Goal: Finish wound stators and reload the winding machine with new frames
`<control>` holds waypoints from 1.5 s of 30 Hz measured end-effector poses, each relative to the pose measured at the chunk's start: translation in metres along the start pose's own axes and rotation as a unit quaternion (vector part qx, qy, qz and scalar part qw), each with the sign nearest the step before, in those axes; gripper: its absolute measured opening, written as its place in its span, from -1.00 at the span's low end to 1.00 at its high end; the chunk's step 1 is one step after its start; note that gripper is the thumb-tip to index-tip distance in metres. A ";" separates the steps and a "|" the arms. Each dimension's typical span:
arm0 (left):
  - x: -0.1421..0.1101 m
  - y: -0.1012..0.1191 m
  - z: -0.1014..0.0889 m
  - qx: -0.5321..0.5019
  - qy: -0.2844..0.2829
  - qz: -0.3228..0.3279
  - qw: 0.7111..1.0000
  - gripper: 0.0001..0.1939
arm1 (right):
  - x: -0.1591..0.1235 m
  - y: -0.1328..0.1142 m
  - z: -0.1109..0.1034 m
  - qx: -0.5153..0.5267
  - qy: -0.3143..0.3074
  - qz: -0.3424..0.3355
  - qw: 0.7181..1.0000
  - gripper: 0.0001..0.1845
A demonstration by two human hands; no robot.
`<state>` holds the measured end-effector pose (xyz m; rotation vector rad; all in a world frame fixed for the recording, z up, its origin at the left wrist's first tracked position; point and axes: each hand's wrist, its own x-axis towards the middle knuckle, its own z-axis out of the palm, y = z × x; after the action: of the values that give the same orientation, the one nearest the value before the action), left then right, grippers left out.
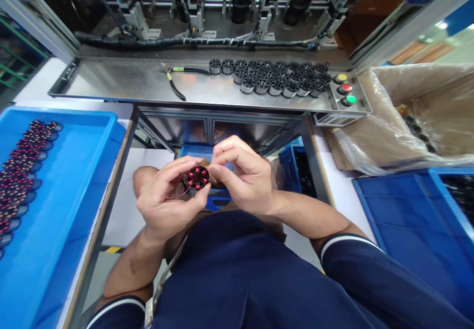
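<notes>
My left hand [172, 190] grips a wound motor stator [197, 177], a black ring with red coils facing up toward me. A thin loose wire trails from the stator across my left palm. Close by on the right, my right hand [242, 176] is closed in a pinch beside the stator's rim. Whatever lies between its thumb and forefinger is too small to make out. Both hands are over my lap, in front of the metal machine tray [129, 82].
Several stator cores [276, 87] and wire cutters [174, 77] lie on the tray, with push buttons [346, 89] at its right. A blue bin [74, 181] at left holds wound stators [25, 171]. At right are a plastic-lined carton [385, 146] and a blue crate [392, 205].
</notes>
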<state>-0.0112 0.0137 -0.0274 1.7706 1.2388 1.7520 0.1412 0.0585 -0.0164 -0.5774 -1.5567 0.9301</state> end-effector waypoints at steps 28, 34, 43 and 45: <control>0.005 0.003 -0.001 -0.029 0.027 -0.021 0.999 -0.54 | -0.009 -0.005 0.005 0.185 -0.012 0.186 0.965 -0.68; 0.007 0.008 -0.002 -0.037 0.025 -0.043 0.998 -0.60 | -0.008 -0.007 -0.004 0.075 -0.025 0.043 0.996 -0.78; 0.017 0.014 -0.008 -0.137 -0.042 -0.088 0.986 -0.70 | 0.011 -0.002 -0.012 -0.010 -0.095 -0.136 0.986 -0.88; 0.016 0.015 -0.008 -0.142 -0.049 -0.087 0.985 -0.69 | 0.010 -0.003 -0.009 -0.009 -0.080 -0.143 0.986 -0.89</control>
<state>-0.0165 0.0154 -0.0046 1.5186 1.0132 1.6301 0.1487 0.0665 -0.0081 -0.2850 -1.7394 0.7576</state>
